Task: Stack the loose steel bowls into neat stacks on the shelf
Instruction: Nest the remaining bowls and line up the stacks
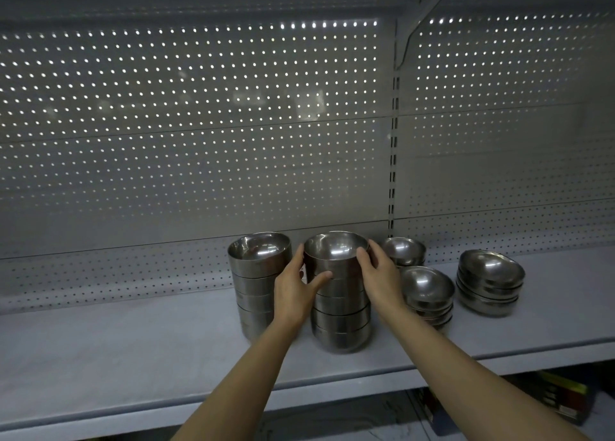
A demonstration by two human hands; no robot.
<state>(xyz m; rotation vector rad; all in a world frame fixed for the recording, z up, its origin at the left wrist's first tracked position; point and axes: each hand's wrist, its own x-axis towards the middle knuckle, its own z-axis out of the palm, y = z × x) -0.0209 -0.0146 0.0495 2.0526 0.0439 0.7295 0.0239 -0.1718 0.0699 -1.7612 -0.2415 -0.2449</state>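
Several stacks of steel bowls stand on a grey shelf (pixel 133 350). The middle stack (pixel 341 321) is tall, and its top bowl (pixel 334 251) sits between both my hands. My left hand (pixel 294 287) grips that bowl's left side, thumb across its front wall. My right hand (pixel 379 274) holds its right side, fingers curled over the rim. A second tall stack (pixel 256 274) stands just to the left, partly hidden by my left hand. Three lower stacks of shallower bowls lie to the right: one at the back (pixel 404 251), one nearer (pixel 427 294), one farthest right (pixel 489 284).
A perforated grey back panel (pixel 199 141) rises behind the shelf, with a slotted upright (pixel 393 161) right of centre. The shelf's front edge runs across the lower frame. Boxed goods (pixel 559 397) show on a lower level at the bottom right.
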